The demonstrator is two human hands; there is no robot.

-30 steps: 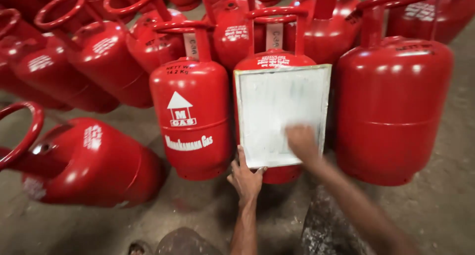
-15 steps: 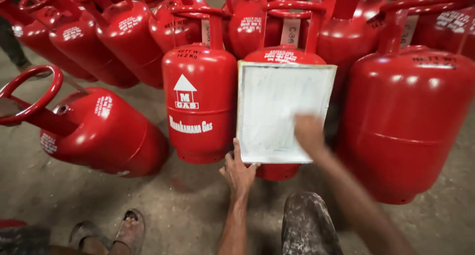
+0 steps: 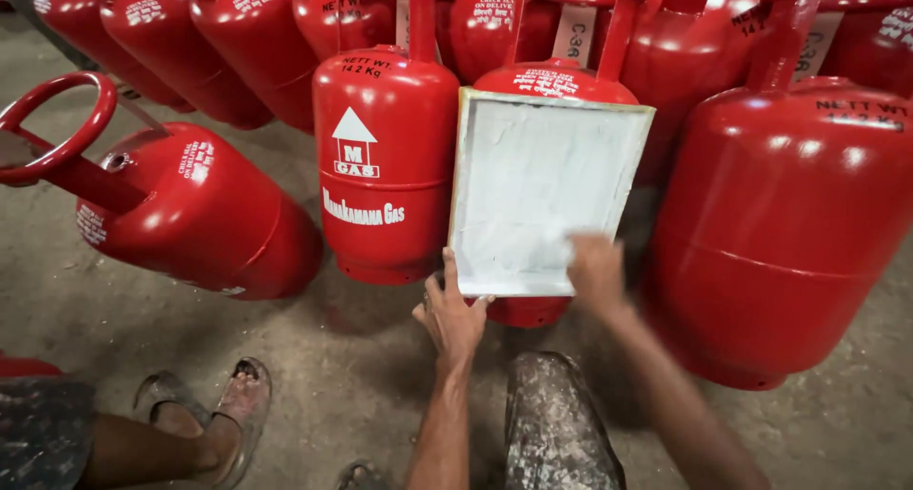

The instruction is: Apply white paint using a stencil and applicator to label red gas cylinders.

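Left hand (image 3: pixel 453 317) fingers gripping flat white framed screen (image 3: pixel 542 193); right hand (image 3: pixel 596 273) blurred, fingers unclear.

Tipped red cylinder (image 3: pixel 190 214) on concrete floor (image 3: pixel 361 357); printed upright cylinder (image 3: pixel 385 162); large cylinder (image 3: pixel 789 224) at right; sandalled foot (image 3: pixel 238 409).
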